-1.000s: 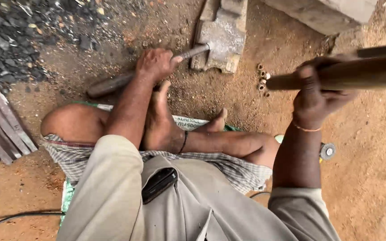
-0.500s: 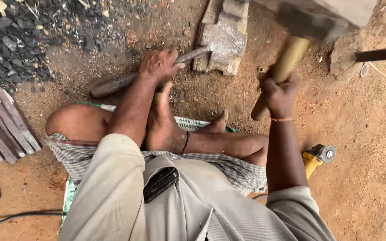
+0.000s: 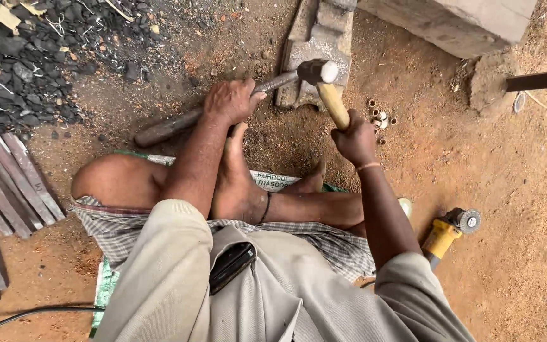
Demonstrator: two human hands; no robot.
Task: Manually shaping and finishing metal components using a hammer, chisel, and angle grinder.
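Our left hand (image 3: 230,101) clamps the metal rod (image 3: 178,123), its tip on the stone block (image 3: 314,60); our right hand (image 3: 352,138) grips the hammer (image 3: 324,82), head on the block; yellow grinder (image 3: 447,231) well right of the block

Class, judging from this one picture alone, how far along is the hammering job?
Done: the metal rod is laid with its tip on the grey block, and flat bars lie stacked beside. In hand: the left hand steadies the rod while the right hand has the hammer down on its tip. Left: cannot be judged; the tip is hidden under the hammer head.
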